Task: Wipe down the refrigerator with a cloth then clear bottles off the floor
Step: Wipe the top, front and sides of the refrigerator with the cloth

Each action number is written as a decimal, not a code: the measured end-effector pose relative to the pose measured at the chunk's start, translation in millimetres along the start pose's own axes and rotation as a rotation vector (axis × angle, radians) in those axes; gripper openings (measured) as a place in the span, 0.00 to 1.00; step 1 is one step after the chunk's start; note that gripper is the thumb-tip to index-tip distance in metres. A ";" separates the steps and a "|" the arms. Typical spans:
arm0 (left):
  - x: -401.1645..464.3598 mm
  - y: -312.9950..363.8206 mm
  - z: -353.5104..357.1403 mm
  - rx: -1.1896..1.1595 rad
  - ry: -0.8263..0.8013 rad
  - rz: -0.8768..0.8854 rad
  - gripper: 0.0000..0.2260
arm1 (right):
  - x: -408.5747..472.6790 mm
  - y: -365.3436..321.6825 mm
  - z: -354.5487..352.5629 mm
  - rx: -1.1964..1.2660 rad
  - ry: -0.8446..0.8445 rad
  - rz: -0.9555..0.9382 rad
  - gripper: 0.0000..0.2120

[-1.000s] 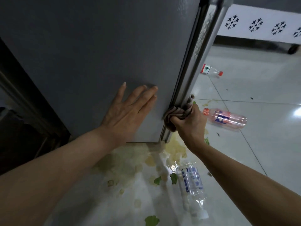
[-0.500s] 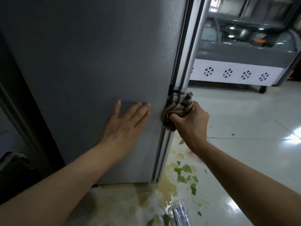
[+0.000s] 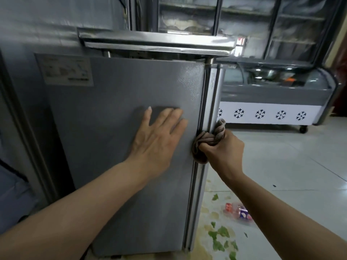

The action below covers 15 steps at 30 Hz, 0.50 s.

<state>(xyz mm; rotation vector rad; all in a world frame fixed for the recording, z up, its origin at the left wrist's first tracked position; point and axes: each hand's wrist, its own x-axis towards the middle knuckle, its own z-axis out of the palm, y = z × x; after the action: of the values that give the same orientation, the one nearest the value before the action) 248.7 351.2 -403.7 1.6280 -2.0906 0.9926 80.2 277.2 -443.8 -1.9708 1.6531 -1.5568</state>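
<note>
A: What is the left hand (image 3: 159,139) doing?

B: It lies flat on the grey side panel of the refrigerator (image 3: 116,147), fingers stretched out and slightly spread, gripping nothing. It sits toward the panel's right edge, about mid-height.

A: And the right hand (image 3: 223,149)?

B: Its fingers are curled tight around a bunched brownish cloth (image 3: 208,139), which is pressed against the metal strip running down the refrigerator's front corner, just beside the left hand's fingertips.

A: Any bottles?

B: One clear plastic bottle (image 3: 238,212) lies on its side on the tiled floor (image 3: 291,175), near the refrigerator's lower front corner and partly hidden behind the right forearm. It has a red cap end and a blue label. Whether anything is inside, I cannot tell.

A: What else is on the floor?

B: Green leaf scraps (image 3: 221,239) and a yellowish spill (image 3: 202,248) along the refrigerator's base.

A: Behind?

B: A chest freezer (image 3: 272,102) with a snowflake-patterned front and a curved glass lid; its contents are too blurred to name. A paper label (image 3: 65,70) sits at the panel's upper left corner.
</note>
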 end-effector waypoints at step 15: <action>77.1 -42.9 -54.5 -0.002 0.067 -0.155 0.34 | 76.2 -80.3 -51.9 -0.013 0.109 -0.105 0.16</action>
<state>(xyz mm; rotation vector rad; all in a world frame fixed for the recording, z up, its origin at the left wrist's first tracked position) 256.2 327.8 -302.9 1.7017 -1.8898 0.9799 83.0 273.3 -321.7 -2.0435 1.6263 -1.7236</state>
